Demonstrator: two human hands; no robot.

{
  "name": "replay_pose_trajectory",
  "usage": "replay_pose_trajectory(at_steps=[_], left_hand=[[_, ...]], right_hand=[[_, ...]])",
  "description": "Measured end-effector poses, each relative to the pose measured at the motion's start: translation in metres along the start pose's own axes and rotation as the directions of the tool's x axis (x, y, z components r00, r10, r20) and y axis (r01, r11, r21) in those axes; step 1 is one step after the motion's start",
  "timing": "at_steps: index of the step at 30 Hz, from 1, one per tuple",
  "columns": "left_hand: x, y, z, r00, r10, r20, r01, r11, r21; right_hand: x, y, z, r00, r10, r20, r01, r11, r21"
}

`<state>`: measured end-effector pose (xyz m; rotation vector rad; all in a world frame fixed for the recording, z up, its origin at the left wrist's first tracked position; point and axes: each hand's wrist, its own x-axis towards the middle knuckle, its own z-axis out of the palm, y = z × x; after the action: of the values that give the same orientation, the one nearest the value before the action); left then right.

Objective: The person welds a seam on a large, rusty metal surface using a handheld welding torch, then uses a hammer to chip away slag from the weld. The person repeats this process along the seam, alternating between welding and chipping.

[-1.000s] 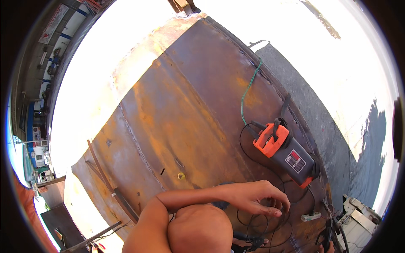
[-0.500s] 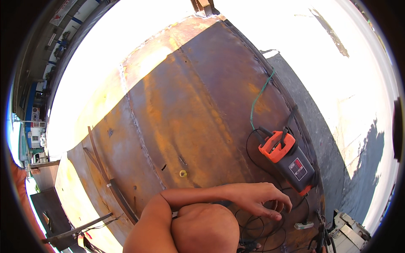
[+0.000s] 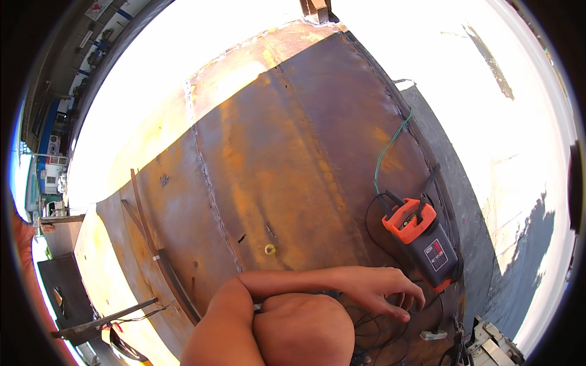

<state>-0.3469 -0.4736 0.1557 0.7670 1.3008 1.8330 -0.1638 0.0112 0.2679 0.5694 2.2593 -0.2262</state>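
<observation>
My left hand hangs with its fingers loosely bent and apart, nothing between them. The left forearm lies across the top of a bent knee. Just beyond the fingers, apart from them, a black and orange box with a carrying handle, which looks like a portable welding machine, rests on a rusty steel plate. Black cables lie in loops below the hand, partly hidden by it and the knee. A green cord runs from near the box to the plate's right edge. My right hand does not show.
A yellow ring lies on the plate beyond the forearm. Curved metal strips stand on the left. A small whitish piece and a pale metal case are at the lower right. Bright sun covers the plate's far left part.
The view has turned slightly, so the plate and the box sit a little farther right. My left hand keeps the same loose pose over the knee.
</observation>
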Motion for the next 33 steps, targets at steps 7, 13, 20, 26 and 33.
replay_pose_trajectory(at_steps=[7,13,20,26,33], left_hand=[[-0.009,-0.006,0.000,0.997,0.075,-0.011,-0.074,0.997,0.035],[-0.016,-0.004,0.000,0.992,0.122,-0.036,-0.124,0.992,-0.040],[-0.023,-0.003,0.000,0.978,0.197,-0.062,-0.200,0.979,-0.042],[-0.024,-0.002,0.001,0.972,0.227,-0.059,-0.231,0.971,-0.065],[-0.022,-0.005,0.006,0.966,0.258,-0.029,-0.259,0.963,-0.077]], right_hand=[[0.001,0.018,0.013,0.998,0.007,-0.062,0.002,0.989,0.145],[-0.011,-0.032,0.003,0.985,0.151,0.080,-0.169,0.933,0.318],[-0.011,-0.037,-0.001,0.916,-0.303,-0.262,0.316,0.949,0.008],[-0.012,-0.061,0.005,0.928,0.021,-0.371,0.146,0.898,0.416],[0.007,0.017,0.008,0.776,-0.126,-0.619,0.286,0.944,0.167]])
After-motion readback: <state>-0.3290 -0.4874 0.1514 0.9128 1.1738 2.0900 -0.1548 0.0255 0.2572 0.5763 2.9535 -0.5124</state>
